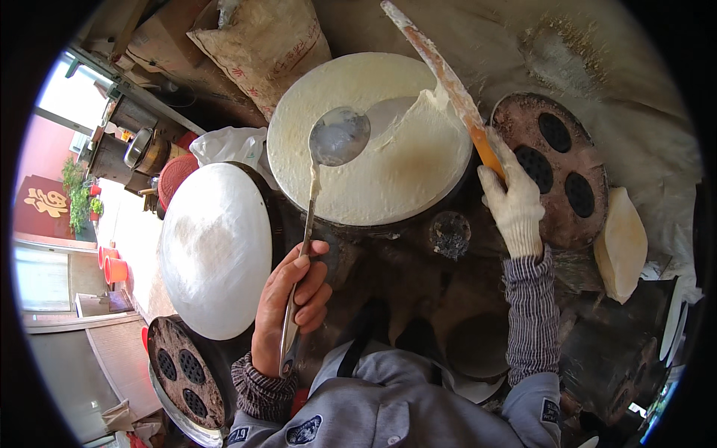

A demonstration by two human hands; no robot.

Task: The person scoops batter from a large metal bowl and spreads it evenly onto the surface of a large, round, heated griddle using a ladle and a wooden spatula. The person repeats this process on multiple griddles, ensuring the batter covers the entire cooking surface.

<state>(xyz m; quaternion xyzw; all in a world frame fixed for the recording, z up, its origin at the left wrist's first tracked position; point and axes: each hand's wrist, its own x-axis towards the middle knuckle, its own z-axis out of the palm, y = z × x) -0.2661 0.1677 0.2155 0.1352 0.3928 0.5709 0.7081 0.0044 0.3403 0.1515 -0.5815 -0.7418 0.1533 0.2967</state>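
My bare left hand (296,294) grips the handle of a metal ladle (340,137). The ladle's bowl sits over a round griddle (358,223), and batter clings to its neck. Pale batter (336,190) covers most of the griddle, apart from a thinly coated patch right of the ladle. In a white knit glove, my right hand (510,201) holds a curved wooden spreader (448,78) coated with batter. A ridge of batter meets the spreader's lower edge near the griddle's right rim. Whether the ladle's bowl touches the batter, I cannot tell.
A second round griddle (218,252) with a whitish surface stands at left. Stoves with coal briquettes are at right (552,168) and lower left (187,369). Folded flatbread (620,246) lies beside the right stove. Behind are a stained sack (274,45) and a plastic bag (229,147).
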